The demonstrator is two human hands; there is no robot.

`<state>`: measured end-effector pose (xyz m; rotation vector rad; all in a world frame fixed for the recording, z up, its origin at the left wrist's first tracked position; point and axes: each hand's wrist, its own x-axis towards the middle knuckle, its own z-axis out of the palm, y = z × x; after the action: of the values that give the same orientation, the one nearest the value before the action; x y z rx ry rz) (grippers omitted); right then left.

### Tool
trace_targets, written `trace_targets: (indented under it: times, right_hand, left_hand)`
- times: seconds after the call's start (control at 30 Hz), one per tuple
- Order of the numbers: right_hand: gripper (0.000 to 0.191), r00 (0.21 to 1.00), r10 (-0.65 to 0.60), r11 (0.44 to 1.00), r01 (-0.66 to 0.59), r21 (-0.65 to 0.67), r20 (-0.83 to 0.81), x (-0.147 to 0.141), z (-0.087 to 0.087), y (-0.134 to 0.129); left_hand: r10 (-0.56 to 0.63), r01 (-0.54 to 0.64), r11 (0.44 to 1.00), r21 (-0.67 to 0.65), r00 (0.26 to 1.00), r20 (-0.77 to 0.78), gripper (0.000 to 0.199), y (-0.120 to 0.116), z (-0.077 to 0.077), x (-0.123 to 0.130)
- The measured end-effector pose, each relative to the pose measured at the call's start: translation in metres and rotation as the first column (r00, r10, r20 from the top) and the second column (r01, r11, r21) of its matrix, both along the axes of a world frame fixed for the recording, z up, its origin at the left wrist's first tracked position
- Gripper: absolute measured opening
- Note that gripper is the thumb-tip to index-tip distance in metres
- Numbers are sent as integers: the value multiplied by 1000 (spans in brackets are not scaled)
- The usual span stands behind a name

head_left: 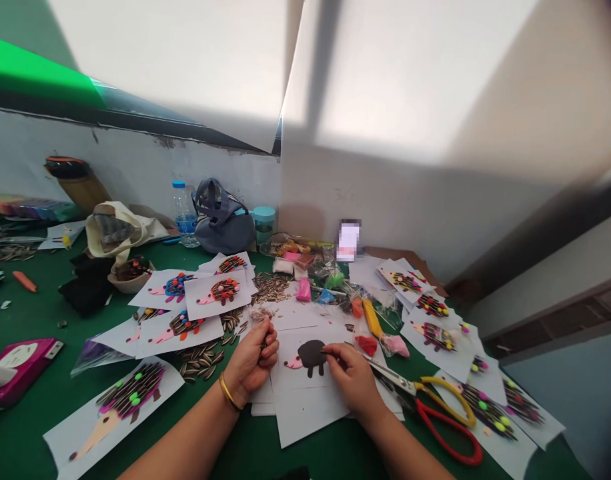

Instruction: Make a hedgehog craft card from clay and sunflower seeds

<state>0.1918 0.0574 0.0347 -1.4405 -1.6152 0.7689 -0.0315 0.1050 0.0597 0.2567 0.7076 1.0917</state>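
Note:
On a white sheet of paper (310, 403) lies a flat hedgehog figure with a black clay body (311, 353), a pink face and short legs. My right hand (353, 377) pinches what looks like a sunflower seed, mostly hidden by the fingertips, at the body's right edge. Left of the figure, my left hand (253, 363) is curled closed around sunflower seeds, of which only a little dark shows. Loose striped sunflower seeds (200, 361) are scattered beside my left wrist, with a further pile (270, 288) behind it.
Scissors with red and yellow handles (448, 407) lie beside my right forearm. Hedgehog pictures cover both sides, including one at front left (130, 400). Behind the paper are bagged clay pieces (303, 290), a phone (348, 241), a water bottle (186, 217) and a blue-grey bag (224, 227).

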Motion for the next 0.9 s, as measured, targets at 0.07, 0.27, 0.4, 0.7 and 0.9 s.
trace_targets:
  times: [0.07,0.27,0.4,0.7,0.9]
  right_hand:
    - [21,1000,-16,1000,16,-22,11,1,1,1]
    - [22,1000,-24,994,25,-109,14,1,-1,-6]
    - [21,1000,-14,990,16,-143,16,1,2,1]
    - [12,963,127,991,-111,-78,236,-15,18,33]
    - [12,896,160,985,-171,-10,414,-21,22,33]
  left_hand:
    - [5,-5,1000,6,1000,-31,27,2,-2,0]
    - [-6,14,998,68,994,-112,34,7,-4,2]
    - [2,96,972,214,908,-418,33,10,-3,-2]
    - [273,699,714,44,-220,-936,31,4,-9,-16]
    - [309,697,711,97,-185,-933,24,-3,-9,-11]
